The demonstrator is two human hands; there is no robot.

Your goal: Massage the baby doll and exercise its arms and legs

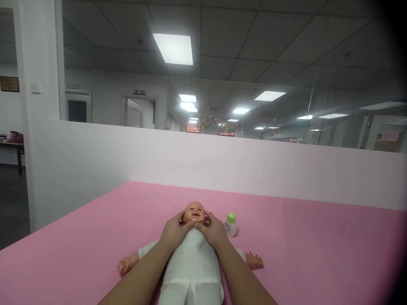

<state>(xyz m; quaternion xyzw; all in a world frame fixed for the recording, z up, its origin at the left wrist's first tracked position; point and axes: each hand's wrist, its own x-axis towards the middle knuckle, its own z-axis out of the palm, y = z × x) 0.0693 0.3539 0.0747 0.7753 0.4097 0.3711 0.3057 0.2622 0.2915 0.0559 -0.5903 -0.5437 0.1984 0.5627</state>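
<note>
A baby doll [192, 258] in white cloth lies face up on a pink surface [302, 250], its head toward the far side and its arms stretched out sideways. My left hand [174, 230] cups the left side of the doll's head, thumb at the chin. On the other side my right hand [214, 229] does the same, its thumb also under the chin. The two thumbs nearly meet there. Both sets of fingers curl behind the head and are partly hidden. Just right of my right hand stands a small clear bottle [230, 225] with a green cap.
A low white wall [222, 165] runs along the back of the pink surface, with a glass pane [273, 59] above it. Through the glass are ceiling lights and doorways. At the far left, a dark table [12, 145] stands beyond an opening.
</note>
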